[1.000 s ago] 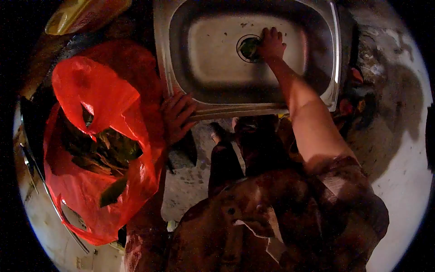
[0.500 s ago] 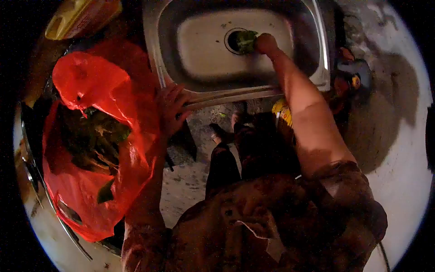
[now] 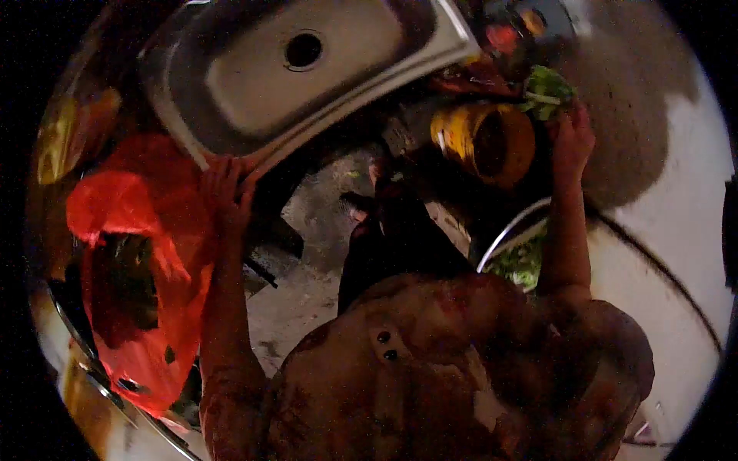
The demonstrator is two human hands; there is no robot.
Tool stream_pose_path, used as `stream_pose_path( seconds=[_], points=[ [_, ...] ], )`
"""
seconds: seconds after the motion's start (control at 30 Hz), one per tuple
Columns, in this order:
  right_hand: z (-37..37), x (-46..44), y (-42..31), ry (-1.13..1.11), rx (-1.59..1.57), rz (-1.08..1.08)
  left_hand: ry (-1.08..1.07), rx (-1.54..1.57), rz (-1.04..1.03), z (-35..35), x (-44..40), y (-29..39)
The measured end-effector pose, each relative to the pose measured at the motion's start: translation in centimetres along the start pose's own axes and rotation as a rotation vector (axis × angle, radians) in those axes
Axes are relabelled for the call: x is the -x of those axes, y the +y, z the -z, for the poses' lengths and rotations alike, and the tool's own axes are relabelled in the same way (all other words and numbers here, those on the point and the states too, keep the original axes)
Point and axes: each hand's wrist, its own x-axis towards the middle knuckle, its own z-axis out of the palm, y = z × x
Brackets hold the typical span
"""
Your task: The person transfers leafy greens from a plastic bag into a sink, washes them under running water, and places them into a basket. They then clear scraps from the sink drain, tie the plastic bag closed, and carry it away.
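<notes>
My right hand (image 3: pixel 575 146) is out to the right with its fingers closed on a small bunch of leafy greens (image 3: pixel 544 94), with pale stalks showing. The greens are just beyond a yellow bucket (image 3: pixel 448 132). At the near left corner of the metal sink (image 3: pixel 261 163), my left hand (image 3: pixel 224 186) rests with fingers spread and holds nothing. Right beside it is a red plastic bag (image 3: pixel 150 349), its mouth open on dark leafy stuff. In the sink's floor the round drain hole (image 3: pixel 303 51) is uncovered.
Low on the right, a round rim (image 3: pixel 503 234) encloses more chopped-looking greens (image 3: pixel 523 265), partly hidden by my arm. A yellow container (image 3: pixel 65 142) stands at upper left. Dark and reddish objects (image 3: pixel 501 38) lie beyond the bucket. A dark hose or cord (image 3: pixel 653 265) curves along the right.
My right hand has moved with the greens from the sink's drain out to the right, past the bucket. The view has turned right. My left hand stays at the sink's edge.
</notes>
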Motion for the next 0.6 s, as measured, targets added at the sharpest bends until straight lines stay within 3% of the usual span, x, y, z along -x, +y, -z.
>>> stream_pose_path(
  seconds=[0.03, 0.1, 0.17, 0.27, 0.33, 0.37, 0.43, 0.5, 0.6],
  points=[
    [1.8, 0.7, 2.5, 0.089, 0.131, 0.017, 0.033, -0.024, -0.045, 0.2, -0.2, 0.1],
    [1.8, 0.8, 11.6, 0.029, 0.669, -0.046, 0.051, -0.026, -0.094, 0.0, -0.9, -0.1],
    [0.5, 1.2, 18.8, -0.048, 0.949, -0.145, 0.016, 0.013, -0.093, 0.3, -0.7, -0.4],
    [-2.5, 2.3, 26.7, -0.104, 0.96, -0.386, 0.018, -0.003, -0.117, -0.3, -0.3, -0.9],
    [-3.1, 3.8, 31.9, -0.176, 0.993, -0.376, -0.041, -0.035, -0.076, 0.4, -0.3, -0.4],
    [-2.6, 3.2, 34.6, -0.153, 0.999, -0.269, -0.042, -0.053, -0.053, 0.6, -0.1, -0.1],
    [-1.2, 2.5, 34.0, -0.181, 1.005, -0.226, 0.008, -0.031, -0.095, 0.3, 0.6, -0.4],
    [-0.4, 2.3, 26.8, -0.253, 0.974, -0.344, 0.006, -0.039, -0.096, 0.5, 1.4, -1.0],
    [-0.3, 4.5, 26.0, -0.29, 0.994, -0.389, 0.007, -0.057, -0.132, 0.6, 0.7, -0.6]
  ],
)
